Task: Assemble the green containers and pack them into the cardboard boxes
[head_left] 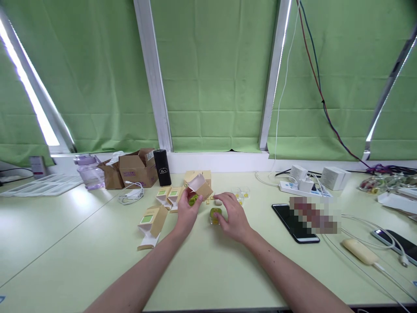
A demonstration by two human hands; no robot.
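My left hand [188, 212] is closed around a small kraft cardboard box [203, 189], tilted with its white-lined flap raised. My right hand [233, 217] has its fingers apart; the thumb is at the edge of a small clear container with a green top [215, 215], standing on the table. Its forefinger reaches over a small whitish piece [218, 202]. Left of my left hand lies an open kraft box [152, 224] with a green label window. Two similar boxes [163, 194] stand behind it. Several clear pieces with yellow centres [241, 195] lie beyond my right hand.
More kraft boxes [197, 174] stand behind my hands. A black cylinder [162, 167], a brown carton [138, 168] and a lilac bottle [89, 172] line the back left. To the right are a black phone [291, 221], a power strip [288, 188] and loose white cables [365, 224].
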